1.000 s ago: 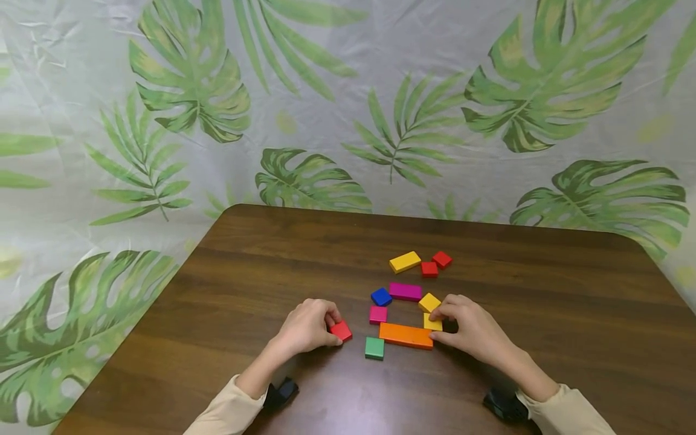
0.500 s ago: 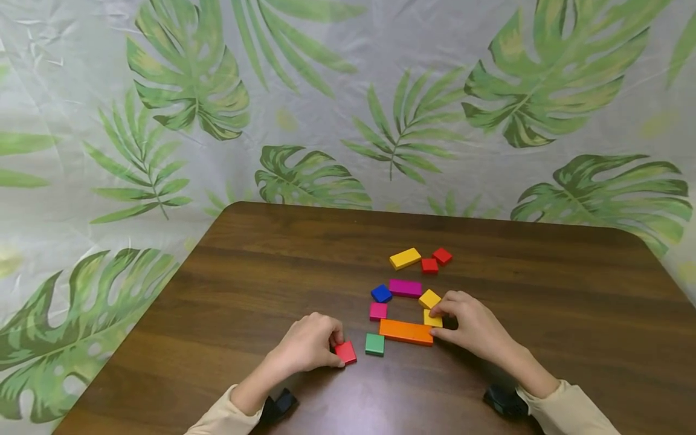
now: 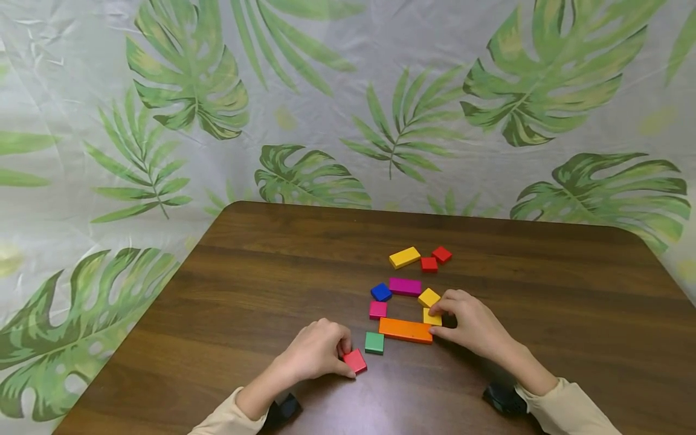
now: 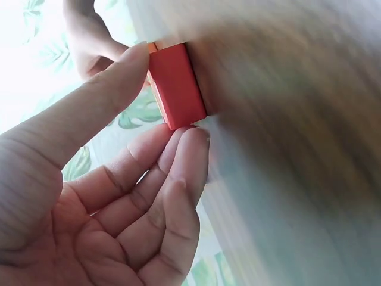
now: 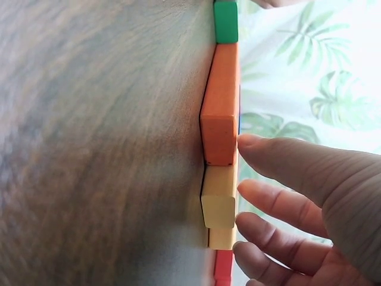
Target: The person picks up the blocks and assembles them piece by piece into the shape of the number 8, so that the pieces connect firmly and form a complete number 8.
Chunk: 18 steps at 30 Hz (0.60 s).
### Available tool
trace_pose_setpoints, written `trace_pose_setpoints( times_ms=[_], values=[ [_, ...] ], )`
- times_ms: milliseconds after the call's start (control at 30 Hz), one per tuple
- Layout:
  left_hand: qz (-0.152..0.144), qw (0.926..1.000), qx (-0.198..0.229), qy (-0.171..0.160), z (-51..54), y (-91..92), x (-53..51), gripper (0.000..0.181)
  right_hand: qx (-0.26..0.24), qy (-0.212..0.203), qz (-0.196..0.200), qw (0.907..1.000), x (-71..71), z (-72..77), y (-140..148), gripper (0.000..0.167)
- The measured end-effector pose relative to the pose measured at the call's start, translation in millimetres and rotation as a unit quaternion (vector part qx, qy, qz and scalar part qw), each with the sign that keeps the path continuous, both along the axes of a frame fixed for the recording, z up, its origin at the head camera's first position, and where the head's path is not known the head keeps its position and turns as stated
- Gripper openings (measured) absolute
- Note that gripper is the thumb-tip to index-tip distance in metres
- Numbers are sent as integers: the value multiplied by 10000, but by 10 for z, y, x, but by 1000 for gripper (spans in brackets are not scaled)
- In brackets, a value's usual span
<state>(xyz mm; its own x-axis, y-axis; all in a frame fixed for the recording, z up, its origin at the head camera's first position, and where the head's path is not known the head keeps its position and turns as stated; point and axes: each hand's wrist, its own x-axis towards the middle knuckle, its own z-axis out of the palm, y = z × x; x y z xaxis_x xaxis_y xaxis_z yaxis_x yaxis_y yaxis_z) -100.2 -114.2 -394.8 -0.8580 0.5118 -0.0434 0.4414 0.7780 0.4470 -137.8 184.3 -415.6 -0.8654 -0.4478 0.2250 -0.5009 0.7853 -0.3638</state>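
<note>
A red block (image 3: 356,361) is pinched between the thumb and fingertips of my left hand (image 3: 316,352), low over the table; the left wrist view shows the same red block (image 4: 178,89) held at its two ends. Just beyond it lies a green square block (image 3: 374,342), touching the left end of a long orange block (image 3: 405,330). My right hand (image 3: 472,320) has its thumb at the orange block's right end and its fingertips at a yellow square block (image 3: 432,316). In the right wrist view, its loosely bent fingers (image 5: 280,202) are beside the blocks, not wrapped round them.
Pink (image 3: 377,310), blue (image 3: 381,292), purple (image 3: 405,286) and yellow (image 3: 429,297) blocks form a ring with the orange one. Farther back lie a longer yellow block (image 3: 405,258) and two red blocks (image 3: 429,264). The brown table (image 3: 261,260) meets a leaf-patterned backdrop.
My left hand has moved the red block toward me and to the right, ending below and left of the green block. The right hand stays almost where it was.
</note>
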Motion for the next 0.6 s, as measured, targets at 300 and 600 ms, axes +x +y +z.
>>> trace_pose_setpoints(
  times_ms=[300, 600],
  values=[
    [-37, 9999, 99, -35, -32, 90, 34, 34, 21, 5, 13, 10000, -3, 12, -20, 21],
    [-78, 9999, 34, -53, -67, 175, 32, 36, 55, 45, -27, 10000, 6, 7, -16, 21]
  ],
)
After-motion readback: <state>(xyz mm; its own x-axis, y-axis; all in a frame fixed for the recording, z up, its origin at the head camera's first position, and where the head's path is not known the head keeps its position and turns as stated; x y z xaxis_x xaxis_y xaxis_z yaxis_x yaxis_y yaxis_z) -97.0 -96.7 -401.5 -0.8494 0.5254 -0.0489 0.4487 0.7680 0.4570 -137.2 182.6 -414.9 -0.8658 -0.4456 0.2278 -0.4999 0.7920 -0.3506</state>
